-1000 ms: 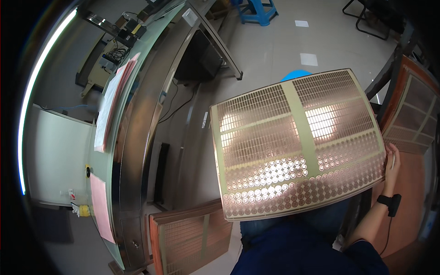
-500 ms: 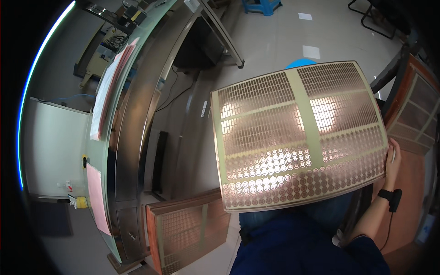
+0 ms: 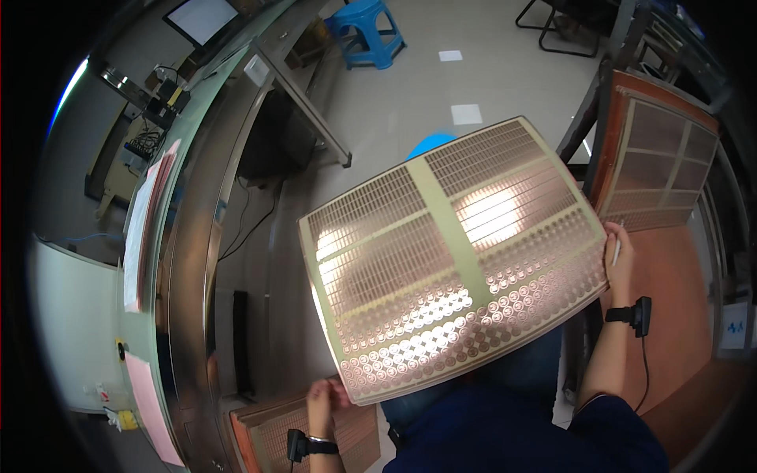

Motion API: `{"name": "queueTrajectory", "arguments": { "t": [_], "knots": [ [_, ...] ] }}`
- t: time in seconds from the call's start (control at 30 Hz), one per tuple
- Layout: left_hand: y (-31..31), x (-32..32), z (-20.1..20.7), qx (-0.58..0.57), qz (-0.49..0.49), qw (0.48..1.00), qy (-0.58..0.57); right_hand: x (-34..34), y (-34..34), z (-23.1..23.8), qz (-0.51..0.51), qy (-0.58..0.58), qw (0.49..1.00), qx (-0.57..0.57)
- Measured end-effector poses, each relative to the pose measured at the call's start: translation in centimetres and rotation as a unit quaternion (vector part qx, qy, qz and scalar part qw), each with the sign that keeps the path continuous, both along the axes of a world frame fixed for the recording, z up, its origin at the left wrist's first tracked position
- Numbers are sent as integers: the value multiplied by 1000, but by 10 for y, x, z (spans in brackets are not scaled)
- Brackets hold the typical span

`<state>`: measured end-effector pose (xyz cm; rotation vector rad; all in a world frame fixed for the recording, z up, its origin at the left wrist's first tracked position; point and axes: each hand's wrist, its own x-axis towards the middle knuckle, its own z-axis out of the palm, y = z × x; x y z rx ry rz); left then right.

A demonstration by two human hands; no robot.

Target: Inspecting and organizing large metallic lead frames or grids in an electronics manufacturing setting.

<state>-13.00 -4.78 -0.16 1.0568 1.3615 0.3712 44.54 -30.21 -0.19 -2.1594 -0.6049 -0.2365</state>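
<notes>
A large copper-coloured circuit board panel (image 3: 378,276), patterned with rows of small rectangles and discs and crossed by pale green strips, is held tilted in front of me above my lap. My right hand (image 3: 619,256) grips its right edge; a thin pale stick like a pen shows along the fingers. At the panel's lower left corner is my left hand (image 3: 323,398), its fingers bent in against the edge and partly blurred. The panel hides the fingers behind it.
Similar panels (image 3: 347,441) lean upright at lower left, beside a metal-fronted bench (image 3: 185,276) bearing pink sheets (image 3: 150,402). On the right, another panel (image 3: 654,158) rests against a brown board (image 3: 670,315). A blue stool (image 3: 367,35) stands farther off.
The view has shifted. The panel sits farther left and tilts more, its left side lower. My left hand has come into view at its lower left corner; my right hand keeps its grip.
</notes>
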Motion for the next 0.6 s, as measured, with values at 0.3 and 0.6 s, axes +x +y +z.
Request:
{"name": "queueTrajectory", "arguments": {
  "t": [0.3,0.6],
  "knots": [
    [53,101,16,35,109,977,-182,-10,6,12,-15,-10,1000,-10],
    [45,117,22,78,98,977,-173,-6,6,10,-26,7,1000,-3]
  ]
}}
